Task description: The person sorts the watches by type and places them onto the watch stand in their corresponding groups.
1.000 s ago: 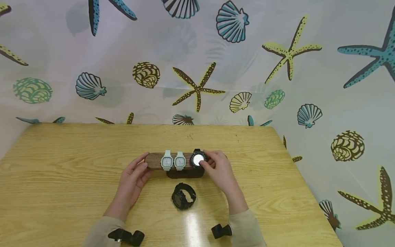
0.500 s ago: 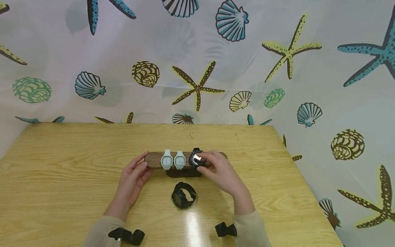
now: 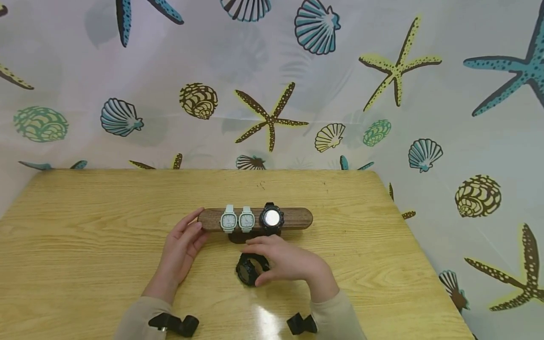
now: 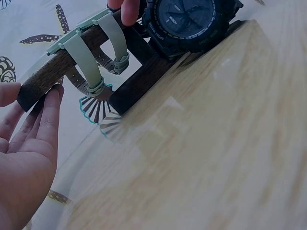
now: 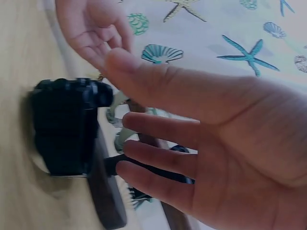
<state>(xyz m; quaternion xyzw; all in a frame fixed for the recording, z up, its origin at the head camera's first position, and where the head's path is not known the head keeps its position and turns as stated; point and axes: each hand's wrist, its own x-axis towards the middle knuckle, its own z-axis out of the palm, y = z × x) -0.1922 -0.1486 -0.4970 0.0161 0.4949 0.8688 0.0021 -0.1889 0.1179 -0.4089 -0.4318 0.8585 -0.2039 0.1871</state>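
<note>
My left hand [image 3: 180, 252] grips the left end of a dark wooden watch stand [image 3: 298, 219], its thumb on one side and fingers underneath in the left wrist view. Two pale mint square watches, one left [image 3: 228, 221] and one right [image 3: 246, 220], are strapped round the bar. Right of them on the bar sits a black round watch [image 3: 272, 218] with glare on its dial. A second black watch [image 3: 245, 273] lies on the table in front of the stand. Around it reaches my right hand [image 3: 289, 259], thumb and straight fingers spread apart, holding nothing.
The stand's base [image 3: 238, 237] rests on a wood-grain table [image 3: 106, 212]. A white curtain [image 3: 161, 56] printed with shells and starfish hangs behind the table and along its right side. A black camera mount is on each wrist.
My right hand has left the black watch on the stand and come down toward me to the loose black watch. My left hand keeps its grip on the stand.
</note>
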